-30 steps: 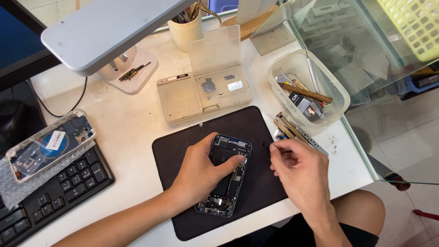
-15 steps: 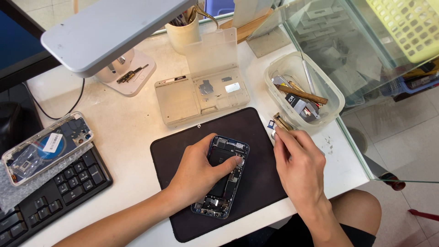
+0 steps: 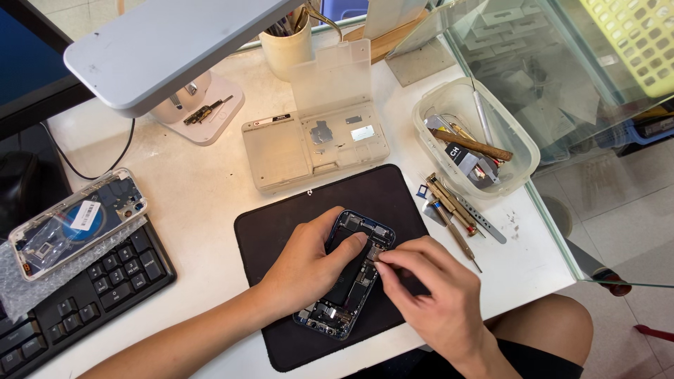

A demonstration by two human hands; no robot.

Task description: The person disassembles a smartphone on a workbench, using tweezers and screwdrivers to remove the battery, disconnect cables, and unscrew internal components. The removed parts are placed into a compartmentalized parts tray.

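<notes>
Beyond the right hand (image 3: pixel 435 295), up and to its outer side, screwdrivers (image 3: pixel 449 207) lie loose on the white table (image 3: pixel 196 182), and past them stands a clear plastic tub (image 3: pixel 484 144) of tools; straight ahead of both hands sits an open parts tray (image 3: pixel 316 144) with its lid raised; further out from the left hand (image 3: pixel 309 267) lie a phone back housing (image 3: pixel 74 224) on bubble wrap and a black keyboard (image 3: pixel 84 288); a grey lamp head (image 3: pixel 168 49) overhangs the far side without covering the work. The opened phone (image 3: pixel 351 274) lies on a black mat (image 3: pixel 281 224) beneath both hands; the left hand rests palm-down over its near half, thumb pressing the inside; the right hand curls in from the other side, its fingertips pinched together at the phone's upper edge, though whether they grip anything I cannot tell.
</notes>
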